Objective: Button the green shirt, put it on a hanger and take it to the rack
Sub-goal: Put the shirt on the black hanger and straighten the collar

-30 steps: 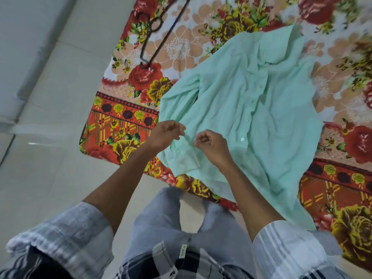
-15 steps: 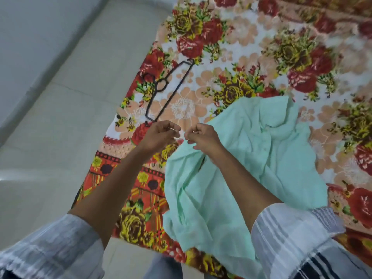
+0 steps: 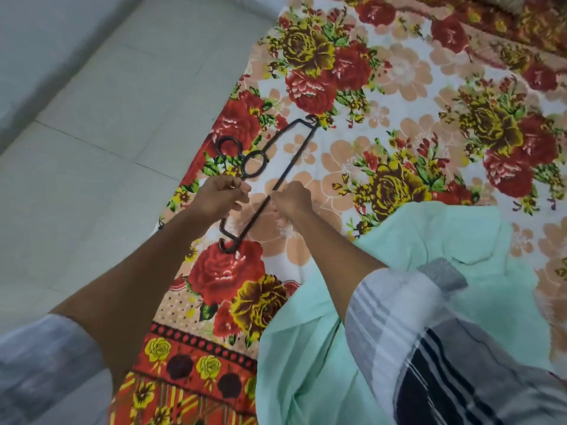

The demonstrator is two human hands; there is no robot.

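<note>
A black hanger (image 3: 295, 154) lies on the flowered bedspread (image 3: 399, 72), its hook toward the left edge. My left hand (image 3: 219, 197) has its fingers curled over the hanger's sloped arm just below the ring. My right hand (image 3: 291, 199) has curled fingers at the hanger's straight bar, and its fingertips meet the bar. The pale green shirt (image 3: 306, 363) is crumpled on the bedspread at the lower right, under my right forearm and apart from both hands. Its buttons are not visible.
The bedspread's left edge runs beside a pale tiled floor (image 3: 92, 179). My checked sleeves fill the lower corners of the view. No rack is in view.
Both hands have left the shirt's front and moved up and away to the hanger. The view has shifted with them, so the shirt now lies low on the right.
</note>
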